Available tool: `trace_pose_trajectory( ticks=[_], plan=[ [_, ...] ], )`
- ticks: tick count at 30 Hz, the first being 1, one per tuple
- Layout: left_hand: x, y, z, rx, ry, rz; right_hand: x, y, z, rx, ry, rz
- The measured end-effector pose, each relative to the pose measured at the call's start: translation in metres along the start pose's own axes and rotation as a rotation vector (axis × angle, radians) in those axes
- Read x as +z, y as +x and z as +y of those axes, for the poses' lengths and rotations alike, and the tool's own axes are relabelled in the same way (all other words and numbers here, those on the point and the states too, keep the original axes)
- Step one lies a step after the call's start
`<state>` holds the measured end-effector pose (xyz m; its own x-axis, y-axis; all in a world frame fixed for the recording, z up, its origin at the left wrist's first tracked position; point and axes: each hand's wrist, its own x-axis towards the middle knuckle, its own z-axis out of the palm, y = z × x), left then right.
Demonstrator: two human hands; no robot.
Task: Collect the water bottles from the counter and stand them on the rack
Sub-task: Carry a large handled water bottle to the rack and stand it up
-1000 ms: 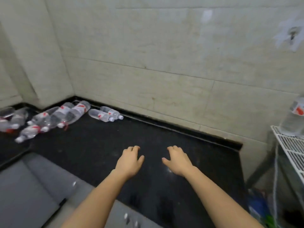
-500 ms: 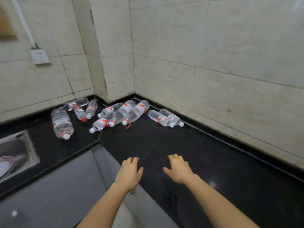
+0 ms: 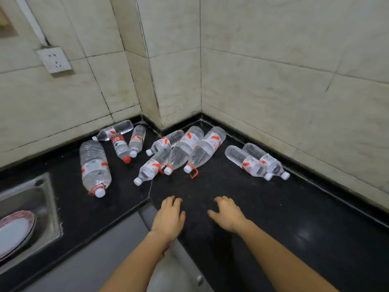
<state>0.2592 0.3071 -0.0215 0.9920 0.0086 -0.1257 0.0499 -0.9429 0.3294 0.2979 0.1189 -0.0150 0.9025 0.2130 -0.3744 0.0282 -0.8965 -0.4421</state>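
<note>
Black counter (image 3: 273,207) holds clear, red-labelled bottles (image 3: 189,150) lying flat.

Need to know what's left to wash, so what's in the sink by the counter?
The steel sink holds white plates with a reddish rim, seemingly two stacked. Anything under them cannot be seen, nor can the basin's left part beyond the frame.
</note>
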Motion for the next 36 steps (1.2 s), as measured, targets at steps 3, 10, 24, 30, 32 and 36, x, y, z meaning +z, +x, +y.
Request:
trace_pose_trajectory(
  ticks=[3, 10, 24, 30, 32, 36],
  plan=[
    [-0.004, 0.043, -0.017, 0.058, 0.042, 0.003, 0.004, 0.039, -0.013, 0.022, 0.095, 0.015],
    [-0.009, 0.178, -0.061, 0.457, 0.218, 0.087, 0.009, 0.12, -0.044, 0.142, 0.43, 0.162],
    [-0.03, 0.331, -0.038, 1.006, 0.292, -0.292, 0.034, 0.227, -0.086, 0.668, 1.17, 0.368],
    [-0.011, 0.328, -0.002, 1.244, 0.357, -0.345, 0.018, 0.186, -0.056, 0.75, 1.283, 0.307],
    [-0.006, 0.325, 0.014, 1.349, 0.375, -0.318, 0.008, 0.16, -0.031, 0.755, 1.231, 0.319],
    [-0.005, 0.312, 0.047, 1.524, 0.36, -0.323, -0.017, 0.097, 0.005, 0.695, 1.011, 0.28]
  ],
)
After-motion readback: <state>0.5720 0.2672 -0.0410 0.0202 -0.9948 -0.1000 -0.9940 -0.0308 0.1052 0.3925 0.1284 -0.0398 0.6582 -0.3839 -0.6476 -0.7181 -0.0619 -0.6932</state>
